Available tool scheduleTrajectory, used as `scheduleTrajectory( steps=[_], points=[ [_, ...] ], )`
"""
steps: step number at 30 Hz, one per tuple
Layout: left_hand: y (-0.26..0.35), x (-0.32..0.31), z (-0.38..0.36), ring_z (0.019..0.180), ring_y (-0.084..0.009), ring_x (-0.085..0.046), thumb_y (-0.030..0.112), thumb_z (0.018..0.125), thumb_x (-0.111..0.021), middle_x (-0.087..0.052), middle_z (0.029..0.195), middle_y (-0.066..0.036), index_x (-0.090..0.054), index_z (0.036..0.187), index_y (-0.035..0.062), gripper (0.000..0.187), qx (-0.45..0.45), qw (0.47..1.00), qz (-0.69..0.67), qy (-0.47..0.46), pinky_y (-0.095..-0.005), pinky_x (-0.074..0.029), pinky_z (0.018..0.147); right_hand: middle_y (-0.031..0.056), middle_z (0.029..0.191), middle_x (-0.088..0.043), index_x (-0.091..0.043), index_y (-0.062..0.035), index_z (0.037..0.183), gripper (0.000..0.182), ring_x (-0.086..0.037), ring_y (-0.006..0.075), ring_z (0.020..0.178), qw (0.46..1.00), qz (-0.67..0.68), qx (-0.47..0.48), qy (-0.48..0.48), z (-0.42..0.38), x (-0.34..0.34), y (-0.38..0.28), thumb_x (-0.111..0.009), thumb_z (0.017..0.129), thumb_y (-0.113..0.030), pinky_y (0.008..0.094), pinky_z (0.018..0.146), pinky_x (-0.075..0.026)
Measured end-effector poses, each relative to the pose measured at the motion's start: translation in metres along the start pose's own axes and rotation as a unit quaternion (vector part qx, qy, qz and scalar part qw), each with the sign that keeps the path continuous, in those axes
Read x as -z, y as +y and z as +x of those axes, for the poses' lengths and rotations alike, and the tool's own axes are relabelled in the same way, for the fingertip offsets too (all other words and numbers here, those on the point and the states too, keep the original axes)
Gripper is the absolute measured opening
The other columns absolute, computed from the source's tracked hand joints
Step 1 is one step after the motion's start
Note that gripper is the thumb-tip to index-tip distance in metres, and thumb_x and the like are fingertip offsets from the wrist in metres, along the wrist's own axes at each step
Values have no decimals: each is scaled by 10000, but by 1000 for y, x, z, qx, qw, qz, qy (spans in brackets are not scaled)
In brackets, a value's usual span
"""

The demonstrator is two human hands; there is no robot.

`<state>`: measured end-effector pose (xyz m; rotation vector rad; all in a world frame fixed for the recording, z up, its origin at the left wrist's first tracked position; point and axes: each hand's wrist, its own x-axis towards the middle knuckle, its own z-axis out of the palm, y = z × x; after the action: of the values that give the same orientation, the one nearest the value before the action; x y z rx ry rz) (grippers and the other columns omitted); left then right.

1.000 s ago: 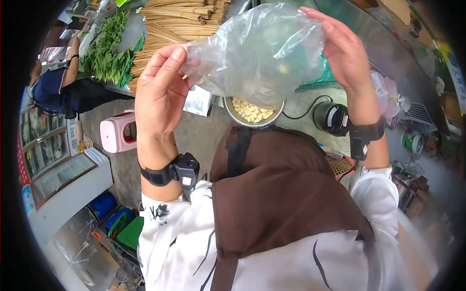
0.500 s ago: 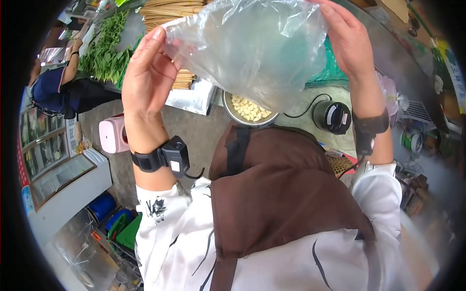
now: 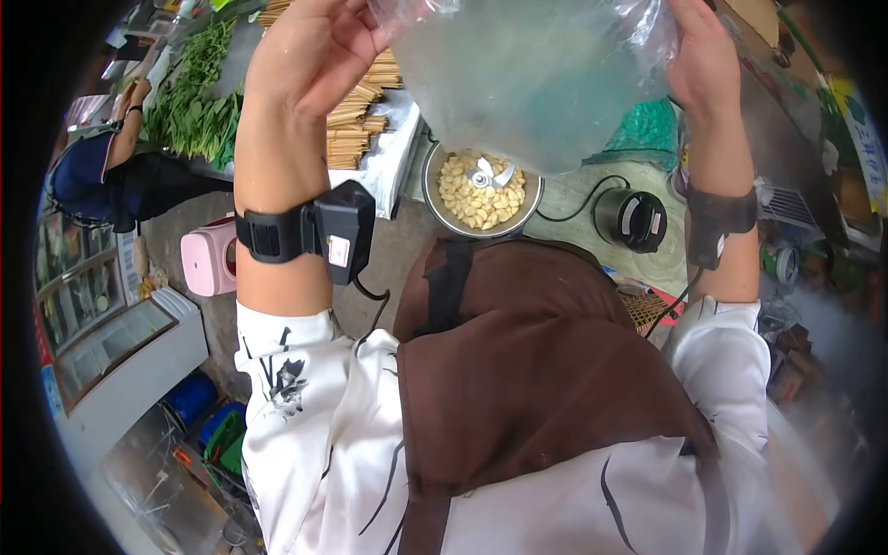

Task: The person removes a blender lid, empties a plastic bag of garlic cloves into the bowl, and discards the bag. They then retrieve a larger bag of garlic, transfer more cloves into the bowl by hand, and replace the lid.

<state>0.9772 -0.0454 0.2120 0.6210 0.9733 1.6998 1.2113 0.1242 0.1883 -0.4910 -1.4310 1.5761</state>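
Note:
A clear plastic bag [image 3: 527, 88] is stretched between my raised hands at the top of the view. My left hand [image 3: 319, 51] grips its left side, and my right hand [image 3: 705, 65] grips its right side; some fingertips are cut off by the frame edge. Below the bag stands a round metal chopper bowl [image 3: 433, 199] with pale peeled garlic cloves [image 3: 481, 208] around a metal blade [image 3: 490, 174]. To its right sits a black motor unit [image 3: 631, 220] with a cord, apart from the bowl.
Bundles of wooden skewers [image 3: 356, 129] and leafy greens [image 3: 199, 102] lie on the counter at left. A green mesh bag [image 3: 643, 134] is behind the motor unit. Another person [image 3: 102, 171] stands at far left. A pink bin [image 3: 209, 259] is on the floor.
Both hands have moved up and apart with the plastic bag, spreading it wider. More of the bowl, with its blade and garlic, now shows beneath it.

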Motion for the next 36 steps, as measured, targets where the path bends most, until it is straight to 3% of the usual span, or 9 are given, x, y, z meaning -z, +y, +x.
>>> scheduleTrajectory(
  steps=[8,11,21,27,29,32,34,35,36],
  points=[
    [-40,44,-20,789,-134,-592,128,874,-539,-607,910,-59,-556,1019,1,194,70,986,122,91,-308,-525,698,108,1025,-602,-526,67,1124,309,-576,146,917,985,-2,-173,19,-31,23,51,-459,917,-151,257,834,-440],
    [-46,42,-16,791,-144,-588,130,861,-568,-605,892,-54,-566,1013,4,198,45,974,175,134,-313,-505,719,93,987,-611,-538,54,1119,302,-577,145,889,974,-174,-145,-15,-32,22,64,-469,914,-156,262,817,-448],
    [-13,34,53,797,-177,-602,172,884,-517,-639,901,-57,-585,1009,-2,225,-50,995,83,-21,-285,-463,744,79,919,-614,-573,28,1003,198,-579,152,844,999,-20,-34,26,22,21,25,-469,892,-100,265,751,-466],
    [-32,29,72,1115,-191,-457,313,864,-561,-483,1215,-63,-416,1257,49,495,-47,991,107,-63,-371,-382,913,101,938,-620,-581,12,1000,227,-585,216,861,986,135,-8,95,41,40,45,-427,891,-114,311,769,-467],
    [-62,22,77,1121,-174,-447,281,836,-601,-470,1228,-51,-381,1279,34,553,-101,970,158,-152,-352,-374,928,101,944,-622,-586,3,1000,234,-584,232,869,962,-220,98,127,45,31,53,-430,882,-125,330,788,-459],
    [-91,-2,72,1093,-172,-461,175,792,-648,-486,1201,-49,-398,1267,28,557,-106,969,148,-164,-324,-392,908,101,965,-624,-594,-13,1013,252,-581,237,902,711,-670,209,45,56,1,70,-460,857,-159,349,824,-441],
    [-107,2,76,1017,-186,-502,77,754,-670,-539,1097,-52,-466,1218,23,509,74,991,86,-75,-303,-407,884,109,978,-624,-583,-5,1035,270,-580,238,927,769,-600,217,48,57,-44,95,-464,878,-189,341,809,-448],
    [-114,4,80,999,-192,-518,81,769,-655,-559,1068,-60,-491,1194,24,459,12,994,97,-56,-305,-410,885,112,1004,-617,-573,0,1057,296,-578,233,937,965,-246,87,21,59,-57,108,-470,887,-218,332,815,-448],
    [-118,8,84,981,-197,-534,85,784,-640,-579,1039,-67,-515,1170,25,410,-54,992,108,-32,-306,-412,886,115,1029,-611,-563,6,1080,325,-575,228,947,986,156,-55,-11,60,-73,111,-476,896,-247,322,820,-449]
  ],
)
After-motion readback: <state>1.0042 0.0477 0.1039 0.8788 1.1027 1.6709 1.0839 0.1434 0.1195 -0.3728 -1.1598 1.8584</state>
